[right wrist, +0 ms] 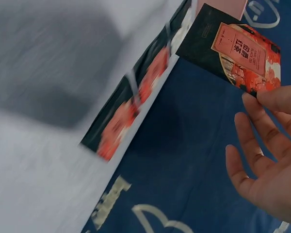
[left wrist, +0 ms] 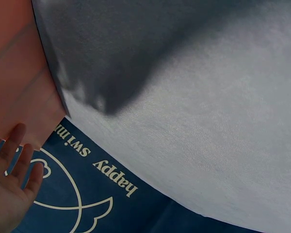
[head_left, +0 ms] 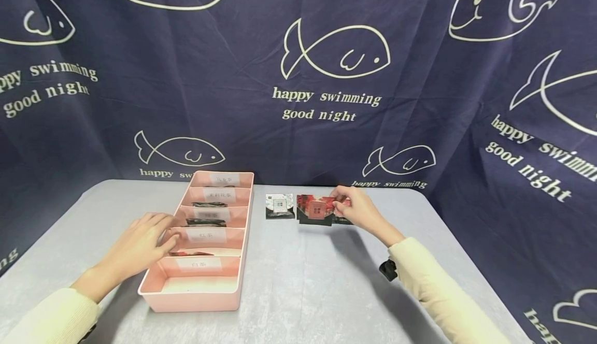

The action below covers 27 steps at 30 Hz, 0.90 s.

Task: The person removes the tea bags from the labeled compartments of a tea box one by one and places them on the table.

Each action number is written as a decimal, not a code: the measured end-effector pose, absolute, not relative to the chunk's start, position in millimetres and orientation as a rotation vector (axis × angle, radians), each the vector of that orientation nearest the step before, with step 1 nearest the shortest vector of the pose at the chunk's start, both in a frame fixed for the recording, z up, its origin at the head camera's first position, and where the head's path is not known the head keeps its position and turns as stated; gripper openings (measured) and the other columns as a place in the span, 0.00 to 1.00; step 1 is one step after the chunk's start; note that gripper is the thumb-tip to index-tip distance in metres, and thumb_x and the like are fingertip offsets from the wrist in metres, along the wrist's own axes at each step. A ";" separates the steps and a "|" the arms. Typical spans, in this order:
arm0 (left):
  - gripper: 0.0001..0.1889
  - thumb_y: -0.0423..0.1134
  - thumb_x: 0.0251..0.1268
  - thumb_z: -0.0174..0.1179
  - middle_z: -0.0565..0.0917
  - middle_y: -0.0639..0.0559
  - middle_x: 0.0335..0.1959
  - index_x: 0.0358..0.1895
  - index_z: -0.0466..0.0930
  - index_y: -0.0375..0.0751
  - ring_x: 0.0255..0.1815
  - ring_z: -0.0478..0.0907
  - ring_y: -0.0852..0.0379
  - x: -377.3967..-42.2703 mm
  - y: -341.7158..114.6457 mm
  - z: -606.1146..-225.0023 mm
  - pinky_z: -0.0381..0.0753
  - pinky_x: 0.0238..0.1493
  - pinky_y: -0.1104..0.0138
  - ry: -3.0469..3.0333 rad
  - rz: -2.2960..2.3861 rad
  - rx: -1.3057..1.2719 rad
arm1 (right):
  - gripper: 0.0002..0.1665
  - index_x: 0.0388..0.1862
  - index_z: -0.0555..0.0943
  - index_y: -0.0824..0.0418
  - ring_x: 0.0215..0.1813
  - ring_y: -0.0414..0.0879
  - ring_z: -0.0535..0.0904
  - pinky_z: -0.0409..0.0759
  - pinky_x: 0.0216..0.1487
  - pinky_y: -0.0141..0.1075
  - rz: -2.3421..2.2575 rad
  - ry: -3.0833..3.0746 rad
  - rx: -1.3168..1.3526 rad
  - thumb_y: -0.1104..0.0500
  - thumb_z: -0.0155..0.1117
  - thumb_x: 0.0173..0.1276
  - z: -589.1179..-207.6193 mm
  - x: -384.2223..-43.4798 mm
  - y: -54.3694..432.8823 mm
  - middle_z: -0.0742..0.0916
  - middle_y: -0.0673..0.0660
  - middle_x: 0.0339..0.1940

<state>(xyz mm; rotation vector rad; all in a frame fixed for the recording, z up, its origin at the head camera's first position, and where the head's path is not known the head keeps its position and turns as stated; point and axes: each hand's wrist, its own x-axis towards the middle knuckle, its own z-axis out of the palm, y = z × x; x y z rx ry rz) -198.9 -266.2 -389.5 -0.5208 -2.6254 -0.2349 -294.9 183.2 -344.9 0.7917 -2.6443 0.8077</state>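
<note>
My right hand (head_left: 358,208) pinches a red-and-black tea sachet (right wrist: 245,51) by its corner, between thumb and finger. In the right wrist view the sachet is lifted, its pink label facing the camera. Below it lie more red-and-black tea sachets (right wrist: 117,127) on the table, partly hidden by the right hand in the head view. My left hand (head_left: 135,243) rests at the left rim of a pink divided box (head_left: 196,301), fingers loosely bent over the compartment with a red sachet (head_left: 191,254). Nothing is held in it.
A white-and-black sachet (head_left: 280,207) lies between the box and the held sachet. Dark sachets (head_left: 206,222) sit in the box's farther compartments, which carry white paper labels (head_left: 206,235). The grey table (head_left: 298,292) ends at a dark blue curtain (head_left: 326,147) with fish drawings.
</note>
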 end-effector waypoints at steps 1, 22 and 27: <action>0.17 0.43 0.55 0.58 0.80 0.41 0.44 0.45 0.77 0.36 0.50 0.72 0.41 -198.8 -266.2 -389.5 0.69 0.50 0.47 -2.628 -0.234 -0.519 | 0.07 0.32 0.81 0.59 0.27 0.40 0.76 0.72 0.28 0.32 0.802 -2.662 0.767 0.68 0.62 0.54 -346.4 -296.1 189.2 0.85 0.52 0.23; 0.18 0.43 0.54 0.59 0.80 0.40 0.45 0.46 0.76 0.36 0.50 0.72 0.41 -198.2 -266.2 -387.9 0.69 0.50 0.47 -2.639 -0.237 -0.519 | 0.05 0.31 0.79 0.67 0.31 0.48 0.80 0.77 0.36 0.45 0.732 -2.742 0.612 0.72 0.61 0.54 -355.4 -319.1 294.9 0.85 0.59 0.25; 0.18 0.44 0.55 0.59 0.80 0.41 0.45 0.46 0.76 0.36 0.50 0.72 0.41 -198.1 -266.3 -387.5 0.69 0.50 0.47 -2.642 -0.242 -0.520 | 0.04 0.28 0.80 0.66 0.29 0.44 0.79 0.74 0.32 0.36 0.717 -2.771 0.586 0.72 0.62 0.53 -354.0 -319.3 312.2 0.84 0.58 0.24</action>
